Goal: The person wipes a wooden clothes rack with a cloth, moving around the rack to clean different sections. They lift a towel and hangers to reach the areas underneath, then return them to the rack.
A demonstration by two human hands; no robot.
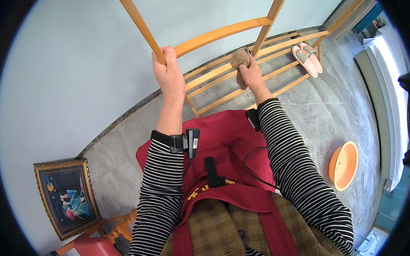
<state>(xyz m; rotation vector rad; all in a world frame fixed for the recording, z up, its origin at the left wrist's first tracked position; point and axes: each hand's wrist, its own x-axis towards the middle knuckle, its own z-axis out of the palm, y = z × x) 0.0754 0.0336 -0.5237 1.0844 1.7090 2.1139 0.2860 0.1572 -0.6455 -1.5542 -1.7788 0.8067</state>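
Note:
A wooden rack [222,32] with upright posts, a curved crossbar and a low slatted shelf stands against the wall. My left hand [169,71] is closed around its left post, just beside the end of the crossbar. In my right hand [252,74] is a bunched brown cloth [240,59], held near the lower part of the right post; whether it touches the wood I cannot tell. Part of the cloth hangs below my fingers over the shelf slats. A pair of pink slippers [306,60] rests at the right end of the shelf.
An orange plastic basin [343,166] is on the grey floor to the right, near a bed [387,98] with white bedding. At the lower left, a gilt-framed picture [67,198] leans by the wall, close to a red seat [98,252] and carved wooden furniture.

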